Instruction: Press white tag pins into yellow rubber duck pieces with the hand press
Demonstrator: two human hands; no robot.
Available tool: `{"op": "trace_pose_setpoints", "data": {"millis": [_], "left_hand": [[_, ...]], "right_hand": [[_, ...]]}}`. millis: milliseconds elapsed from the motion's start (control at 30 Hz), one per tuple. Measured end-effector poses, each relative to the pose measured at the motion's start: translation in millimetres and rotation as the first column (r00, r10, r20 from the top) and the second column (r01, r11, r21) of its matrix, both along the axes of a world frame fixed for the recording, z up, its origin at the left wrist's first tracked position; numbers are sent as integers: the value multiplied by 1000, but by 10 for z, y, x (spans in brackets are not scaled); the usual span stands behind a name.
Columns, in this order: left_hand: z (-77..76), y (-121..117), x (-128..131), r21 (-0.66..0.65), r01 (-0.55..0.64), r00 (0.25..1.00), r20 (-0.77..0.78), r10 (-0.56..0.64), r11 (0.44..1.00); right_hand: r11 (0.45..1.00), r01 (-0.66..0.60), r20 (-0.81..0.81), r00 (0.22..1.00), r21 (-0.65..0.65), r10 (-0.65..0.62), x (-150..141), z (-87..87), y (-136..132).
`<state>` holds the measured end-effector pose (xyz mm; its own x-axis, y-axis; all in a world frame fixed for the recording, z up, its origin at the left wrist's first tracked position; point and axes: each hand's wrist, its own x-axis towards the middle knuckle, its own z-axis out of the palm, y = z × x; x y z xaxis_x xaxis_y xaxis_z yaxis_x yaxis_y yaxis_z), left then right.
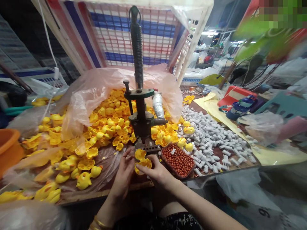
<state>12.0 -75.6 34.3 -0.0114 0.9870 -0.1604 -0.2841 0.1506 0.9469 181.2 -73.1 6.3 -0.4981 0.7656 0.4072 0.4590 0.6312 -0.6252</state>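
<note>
My right hand point(157, 171) grips a hollow yellow toy duck shell point(143, 163), its open inside turned up toward me. Close on the shell's left side is my left hand point(126, 169), fingers curled together; anything between their tips is too small or hidden to name. Both hands are at the table's front edge, just before the dark metal hand press point(141, 127) with its upright threaded rod. Right of my hands stands a clear tub of small reddish-brown beads point(178, 159), with one small white piece point(173, 151) lying on top.
Many yellow duck shells point(110, 123) are heaped behind and left of the press, partly under clear plastic sheeting point(79, 105). Small white pieces point(211, 137) cover the table's right. An orange bucket point(9, 150) stands far left; a blue bottle point(241, 107) is at right.
</note>
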Motion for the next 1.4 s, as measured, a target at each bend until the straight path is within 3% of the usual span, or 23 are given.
{"op": "trace_pose_setpoints", "data": {"millis": [133, 233, 300, 367, 433, 533, 633, 733, 867, 967, 1067, 1200, 1400], "left_hand": [[-91, -46, 36, 113, 146, 982, -141, -129, 983], [-102, -21, -9, 161, 122, 977, -193, -90, 979], [-111, 17, -44, 196, 51, 972, -235, -3, 979], [-128, 60, -67, 174, -18, 974, -221, 57, 985], [-149, 98, -74, 114, -66, 985, -153, 83, 991], [-162, 133, -79, 58, -71, 991, -107, 77, 996], [-130, 142, -89, -18, -62, 997, -55, 61, 998], [-61, 140, -68, -114, -50, 995, 80, 59, 992], [19, 144, 32, -194, -74, 978, 177, 109, 978], [39, 151, 93, -225, -99, 968, 203, 146, 969], [29, 156, 108, -209, -127, 963, 208, 171, 970], [8, 164, 103, -182, -158, 961, 196, 194, 971], [1, 165, 114, -169, -146, 960, 214, 181, 975]], "right_hand": [[998, 36, -40, 998, -43, -37, 83, 168, 27], [993, 61, -72, 995, -97, -68, 314, 327, 74], [976, 190, 63, 981, -102, -184, 512, 360, 131], [933, 349, 299, 903, -93, -308, 675, 326, 197], [897, 431, 492, 805, -99, -333, 763, 262, 253], [889, 444, 571, 762, -116, -306, 777, 215, 301], [873, 479, 447, 803, -93, -393, 742, 277, 316], [863, 485, 123, 873, -142, -471, 648, 376, 310], [898, 272, -259, 892, -347, -370, 312, 410, 271], [874, 88, -423, 849, -479, -317, 6, 351, 234], [807, -15, -525, 767, -590, -369, -188, 287, 211], [743, -85, -583, 680, -664, -444, -262, 265, 199], [689, -115, -610, 581, -716, -538, -293, 295, 174]]}}
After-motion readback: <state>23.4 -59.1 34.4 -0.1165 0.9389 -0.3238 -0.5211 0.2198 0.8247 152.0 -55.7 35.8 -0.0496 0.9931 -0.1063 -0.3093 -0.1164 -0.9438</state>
